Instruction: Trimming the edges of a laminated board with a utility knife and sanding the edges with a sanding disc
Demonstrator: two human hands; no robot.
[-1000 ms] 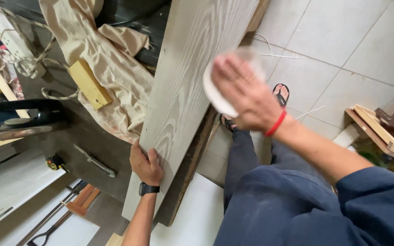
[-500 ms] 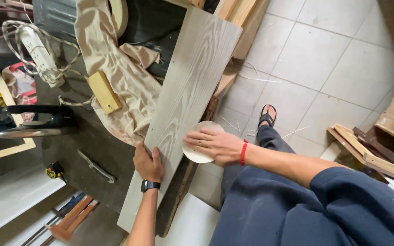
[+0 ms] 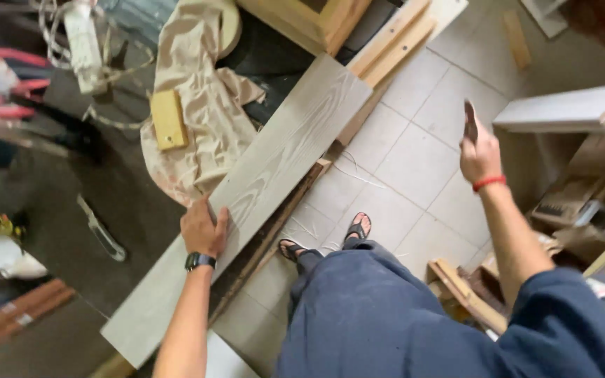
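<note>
A long grey wood-grain board [image 3: 281, 161] lies slanted across the dark bench and over the tiled floor. My left hand [image 3: 204, 227], with a black watch on the wrist, holds the board at its left edge, fingers spread on its face. My right hand [image 3: 481, 150], with a red band on the wrist, is raised to the right, well off the board. It is closed on a thin flat pad [image 3: 469, 120] seen edge-on. My feet in sandals [image 3: 357, 227] stand on the tiles beside the board.
A beige cloth [image 3: 197, 105] with a yellow wooden block [image 3: 168, 119] lies on the bench left of the board. Wooden strips [image 3: 386, 49] and a wooden frame [image 3: 309, 17] lie at the far end. A white shelf unit [image 3: 568, 108] stands right, scrap wood [image 3: 467, 294] by my leg.
My right hand has lifted the round pad off the board and swung out to the right. My left hand has stayed on the board's edge. The view has pulled back.
</note>
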